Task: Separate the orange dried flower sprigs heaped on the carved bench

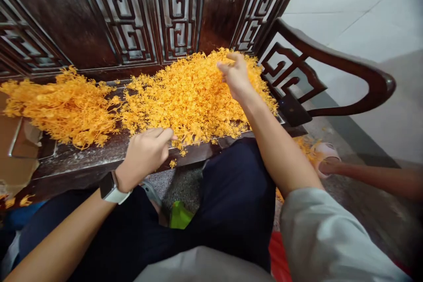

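A large heap of small orange flower-shaped pieces (185,92) with thin, spidery petals covers the right part of a dark wooden bench seat (82,156). My right hand (235,75) is above the heap's right side, its fingers apart, with no piece plainly in it. At the front edge of the heap, my left hand (148,150) is closed, thumb and index finger together. Whatever it might hold is hidden or too small to make out. To the left lies a second pile of orange pieces (76,112) with long thin stems. A watch (112,187) is on my left wrist.
The bench's carved back (178,9) rises behind the heaps, and its curved armrest (350,61) stands at the right. A cardboard box (16,158) sits at the left. Another person's foot in a pink slipper (327,158) is at right. Something green (181,216) lies on the floor.
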Available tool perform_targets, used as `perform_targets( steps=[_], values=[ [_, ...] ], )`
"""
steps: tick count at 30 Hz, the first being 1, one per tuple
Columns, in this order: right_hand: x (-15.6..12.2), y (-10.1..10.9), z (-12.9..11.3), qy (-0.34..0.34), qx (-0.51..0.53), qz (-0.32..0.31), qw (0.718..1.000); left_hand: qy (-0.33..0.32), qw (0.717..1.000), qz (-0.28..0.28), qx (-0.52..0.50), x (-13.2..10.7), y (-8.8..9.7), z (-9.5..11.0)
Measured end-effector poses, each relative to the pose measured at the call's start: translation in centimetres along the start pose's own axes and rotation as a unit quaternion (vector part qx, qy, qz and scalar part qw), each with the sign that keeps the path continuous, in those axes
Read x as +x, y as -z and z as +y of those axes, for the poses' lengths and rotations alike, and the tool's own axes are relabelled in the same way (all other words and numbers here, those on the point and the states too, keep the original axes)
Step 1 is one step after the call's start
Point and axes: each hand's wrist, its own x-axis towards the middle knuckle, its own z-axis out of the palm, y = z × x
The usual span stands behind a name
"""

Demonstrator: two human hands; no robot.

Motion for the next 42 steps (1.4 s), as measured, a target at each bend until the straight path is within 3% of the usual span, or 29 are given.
perform_targets(
  steps=[4, 6, 8, 10, 12, 17, 21, 24, 27, 30, 33, 36, 39, 42],
  values=[
    [-0.5, -1.8, 0.9, 0.017, -0.051, 0.021, 0.998, 0.04, 0.999, -0.008, 0.009, 0.4, -0.3, -1.8],
    [-0.9, -3.0, 1.0, 0.029, -0.036, -0.018, 0.999, 0.063, 0.998, -0.017, -0.004, 0.9, -0.3, -2.4],
    [-1.5, -3.8, 0.9, 0.044, 0.003, -0.145, 0.988, 0.086, 0.996, -0.022, -0.026, 1.4, -0.4, -2.6],
    [-2.1, -4.0, 0.8, 0.056, 0.041, -0.298, 0.952, 0.099, 0.993, -0.028, -0.054, 1.8, -0.5, -2.4],
    [-2.4, -4.0, 0.8, 0.066, 0.067, -0.351, 0.932, 0.091, 0.992, -0.036, -0.083, 1.9, -0.7, -2.1],
    [-1.8, -4.7, 1.0, 0.083, 0.056, -0.164, 0.981, 0.074, 0.989, -0.045, -0.117, 2.2, -0.8, -1.5],
    [-0.5, -4.8, 1.6, 0.09, 0.025, -0.105, 0.99, 0.092, 0.99, -0.032, -0.099, 2.6, -0.2, -1.6],
    [0.6, -2.4, 3.2, 0.121, -0.053, -0.009, 0.991, 0.081, 0.993, -0.028, -0.083, 2.0, 0.2, -1.6],
    [0.9, 1.4, 5.3, 0.133, -0.162, 0.125, 0.97, 0.067, 0.994, -0.02, -0.08, 0.8, 0.4, -1.9],
    [-0.1, 2.9, 6.1, 0.124, -0.273, 0.134, 0.945, 0.098, 0.991, 0.006, -0.086, 0.2, 0.4, -2.8],
    [-1.6, 0.3, 4.8, 0.121, -0.26, 0.031, 0.958, 0.157, 0.98, 0.039, -0.116, 0.5, 0.3, -3.5],
    [-2.7, -4.9, 2.2, 0.04, -0.007, -0.101, 0.994, 0.193, 0.968, 0.072, -0.14, 1.3, 0.1, -3.3],
    [-3.4, -9.6, -0.4, -0.078, 0.246, -0.144, 0.955, 0.187, 0.973, 0.086, -0.108, 1.7, -0.5, -2.3],
    [-3.7, -11.9, -1.3, -0.119, 0.354, -0.108, 0.921, 0.157, 0.983, 0.066, -0.074, 1.7, -1.4, -1.3]
  ],
)
